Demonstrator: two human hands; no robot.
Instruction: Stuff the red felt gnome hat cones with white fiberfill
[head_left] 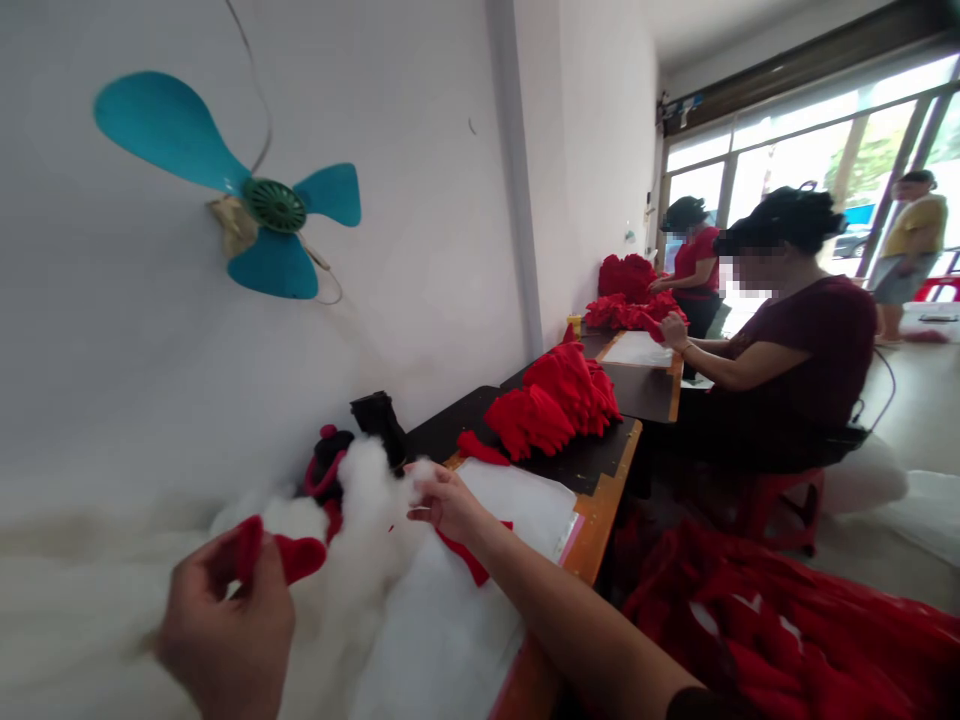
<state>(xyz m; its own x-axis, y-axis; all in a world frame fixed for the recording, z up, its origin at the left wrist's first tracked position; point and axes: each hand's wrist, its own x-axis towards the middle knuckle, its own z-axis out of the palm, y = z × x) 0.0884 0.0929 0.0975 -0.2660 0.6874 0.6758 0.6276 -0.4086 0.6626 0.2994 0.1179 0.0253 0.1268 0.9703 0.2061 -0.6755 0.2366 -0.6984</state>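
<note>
At the lower left, my left hand (232,610) is closed on a small red fabric piece (300,558), whose rounded end sticks out to the right past the thumb. My right hand (448,500) reaches in over the table and pinches a tuft of white stuffing (421,480) between thumb and fingers. Fluffy white stuffing (360,560) is heaped between and below both hands. Under my right wrist, another red fabric piece (466,556) lies on the white sheet (517,490), partly hidden by the forearm.
A pile of red fabric pieces (555,400) sits farther along the dark table (450,415). A blue fan (276,205) hangs on the wall. Two co-workers (795,350) sit or stand at tables beyond. Red fabric (750,620) is heaped low on the right, near a red stool (784,505).
</note>
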